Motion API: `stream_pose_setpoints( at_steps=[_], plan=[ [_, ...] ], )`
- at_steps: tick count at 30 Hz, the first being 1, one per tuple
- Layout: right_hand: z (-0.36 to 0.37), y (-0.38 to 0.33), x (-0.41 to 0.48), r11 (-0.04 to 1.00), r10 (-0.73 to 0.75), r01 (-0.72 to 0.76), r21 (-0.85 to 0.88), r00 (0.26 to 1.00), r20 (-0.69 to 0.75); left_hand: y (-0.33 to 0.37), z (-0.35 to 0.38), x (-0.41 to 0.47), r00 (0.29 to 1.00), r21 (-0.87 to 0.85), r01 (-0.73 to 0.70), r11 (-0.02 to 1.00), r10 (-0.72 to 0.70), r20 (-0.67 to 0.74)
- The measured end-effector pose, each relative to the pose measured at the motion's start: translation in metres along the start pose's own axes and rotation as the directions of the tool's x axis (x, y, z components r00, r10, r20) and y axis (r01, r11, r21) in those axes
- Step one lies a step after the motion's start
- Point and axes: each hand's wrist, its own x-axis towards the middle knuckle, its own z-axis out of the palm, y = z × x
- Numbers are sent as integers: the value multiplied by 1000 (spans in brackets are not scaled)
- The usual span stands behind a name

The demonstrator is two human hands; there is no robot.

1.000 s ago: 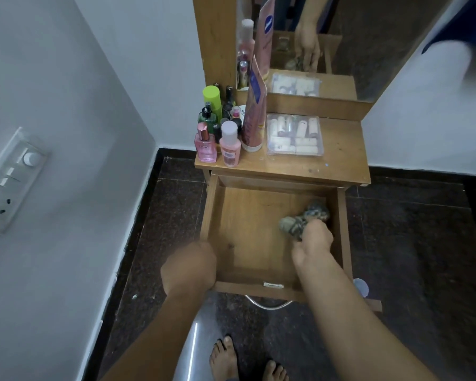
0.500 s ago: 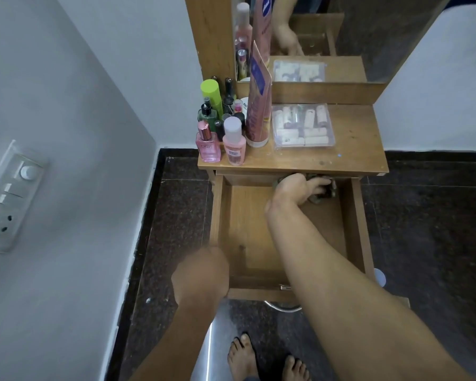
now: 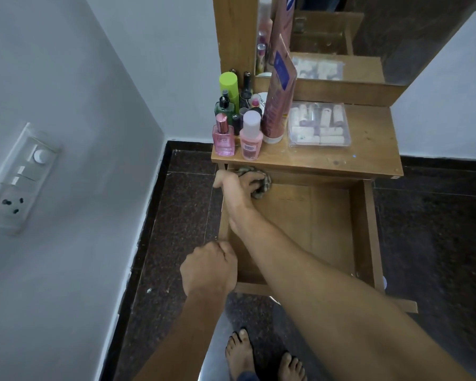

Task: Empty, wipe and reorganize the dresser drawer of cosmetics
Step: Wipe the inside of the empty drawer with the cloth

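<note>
A person's right hand (image 3: 241, 185) grasps a bunched, patterned cloth (image 3: 262, 183) at the back left corner of an open wooden drawer (image 3: 368, 229). The cloth is partly hidden by the fingers and by the overhanging edge of the dresser top (image 3: 368, 152), and its full extent cannot be made out. The left hand (image 3: 209, 268) is clenched over the drawer's left wall near the front corner. The right forearm crosses the drawer and covers much of its front rail, where only a sliver of a metal handle (image 3: 275, 300) shows.

Cosmetics stand on the left of the dresser top: one pink perfume bottle (image 3: 223, 138), one pink bottle with a white cap (image 3: 251, 136), one green pump bottle (image 3: 224, 105), one lime-capped can (image 3: 229, 86) and one tall pink tube (image 3: 279, 100). Smaller dark bottles crowd behind them, too tightly packed to count. Just beside the tube lies one clear plastic case (image 3: 319, 125) of small tubes, blurred.

A mirror (image 3: 368, 37), cut off at the top, rises behind. One switch panel (image 3: 17, 180) sits on the left wall. Two bare feet (image 3: 242, 356) stand on the dark stone floor (image 3: 176, 215).
</note>
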Motion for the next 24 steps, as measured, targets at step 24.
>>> stream_pose_setpoints(
  at_steps=[24],
  plan=[
    [-55,19,25,711,-281,234,-663,959,38,3,1,0,1000,25,-5,1000,4,1]
  ],
)
